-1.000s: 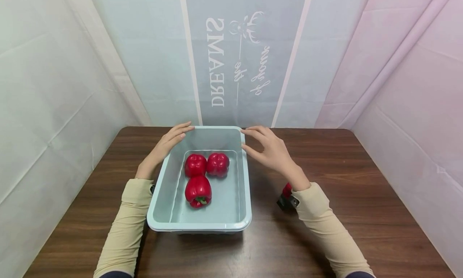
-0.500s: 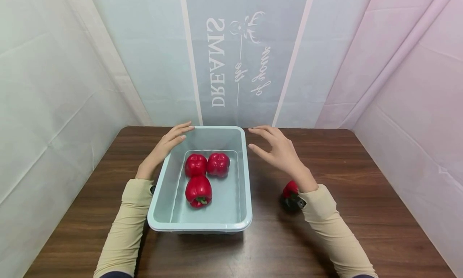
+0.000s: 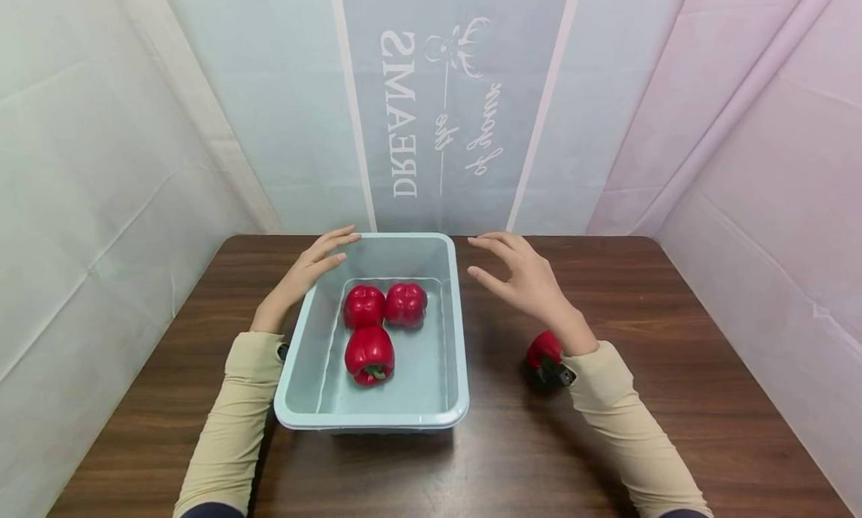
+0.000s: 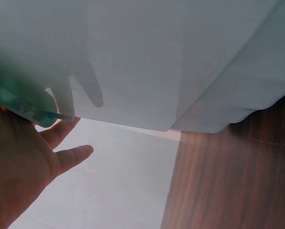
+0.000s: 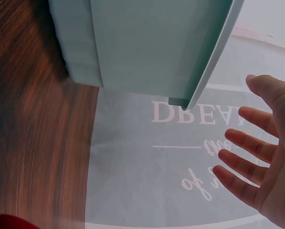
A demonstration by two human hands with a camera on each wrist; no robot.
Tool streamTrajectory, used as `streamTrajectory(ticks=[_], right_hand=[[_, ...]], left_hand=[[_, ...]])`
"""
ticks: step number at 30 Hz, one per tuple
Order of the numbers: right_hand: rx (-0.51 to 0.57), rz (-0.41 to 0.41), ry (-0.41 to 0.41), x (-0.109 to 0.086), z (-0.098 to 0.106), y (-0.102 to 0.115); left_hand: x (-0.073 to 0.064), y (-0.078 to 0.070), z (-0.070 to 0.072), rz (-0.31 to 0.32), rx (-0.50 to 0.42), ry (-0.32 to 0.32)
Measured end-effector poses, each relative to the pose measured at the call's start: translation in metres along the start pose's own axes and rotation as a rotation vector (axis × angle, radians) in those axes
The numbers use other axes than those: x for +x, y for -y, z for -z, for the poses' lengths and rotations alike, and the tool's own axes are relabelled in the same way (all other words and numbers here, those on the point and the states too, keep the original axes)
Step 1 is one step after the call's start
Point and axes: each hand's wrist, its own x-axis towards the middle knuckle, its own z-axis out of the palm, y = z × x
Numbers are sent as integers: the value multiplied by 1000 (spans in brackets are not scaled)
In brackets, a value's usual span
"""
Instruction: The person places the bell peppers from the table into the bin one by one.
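A light blue plastic tub (image 3: 373, 421) stands on the table with three red bell peppers inside. One bell pepper (image 3: 370, 355) lies at the front with its green stem showing; the other bell peppers, one at left (image 3: 364, 306) and one at right (image 3: 405, 305), sit behind it. My left hand (image 3: 306, 271) is at the tub's far left rim, fingers extended; whether it touches is unclear. To the right of the tub, my right hand (image 3: 524, 278) hovers apart from it, fingers spread and holding nothing. Another red bell pepper (image 3: 544, 348) lies on the table, partly hidden by my right wrist.
The brown wooden table (image 3: 646, 301) ends at a hanging cloth (image 3: 458, 129) with printed lettering. White cloth walls (image 3: 87, 203) stand at both sides. A small dark wrist camera (image 3: 568, 376) sits at my right cuff.
My right hand has moved right, away from the tub's rim, and more of the bell pepper on the table shows. The left hand, tub and peppers in it have stayed put.
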Motion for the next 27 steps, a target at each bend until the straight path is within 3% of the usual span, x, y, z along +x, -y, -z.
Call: streamTrajectory(ticks=[27], right_hand=[[-28,-40,65,-10,0,-3]], left_hand=[[0,2,2,4,20,32]])
